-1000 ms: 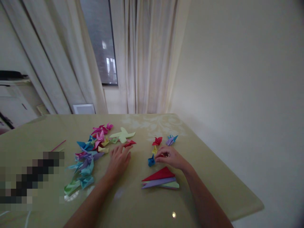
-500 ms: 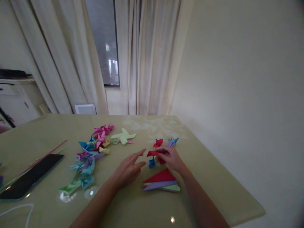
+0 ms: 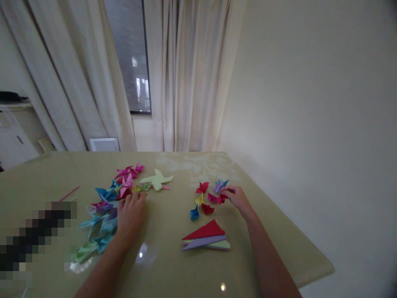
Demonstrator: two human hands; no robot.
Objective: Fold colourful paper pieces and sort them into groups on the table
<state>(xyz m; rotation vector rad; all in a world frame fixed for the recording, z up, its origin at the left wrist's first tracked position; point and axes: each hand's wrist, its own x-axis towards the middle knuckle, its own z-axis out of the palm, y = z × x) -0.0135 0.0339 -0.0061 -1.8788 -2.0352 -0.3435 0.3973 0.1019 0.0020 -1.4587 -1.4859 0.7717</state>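
My left hand (image 3: 132, 213) reaches over the right side of a pile of folded paper flowers (image 3: 107, 193), its fingers slightly spread and bent down onto them; what lies under the fingertips is hidden. My right hand (image 3: 238, 199) has its thumb and fingers pinched at the edge of a red paper flower (image 3: 221, 199). A magenta one (image 3: 212, 198) touches it on the left. Close by lie another red flower (image 3: 202, 188), a yellow one (image 3: 199, 200), a dark red one (image 3: 208, 209), a blue one (image 3: 194, 213) and a purple-blue one (image 3: 219, 186).
Folded paper pieces (image 3: 204, 240) in red, purple and green lie stacked near the table's front. A pale green star-like paper shape (image 3: 157, 179) rests behind the pile. At left, a dark pixelated object (image 3: 37, 236) lies beside a thin pink stick (image 3: 70, 193). A wall borders the right table edge.
My left hand has moved left onto the pile. My right hand has shifted right and slightly back, uncovering the small flowers by the folded stack. The view has turned slightly.
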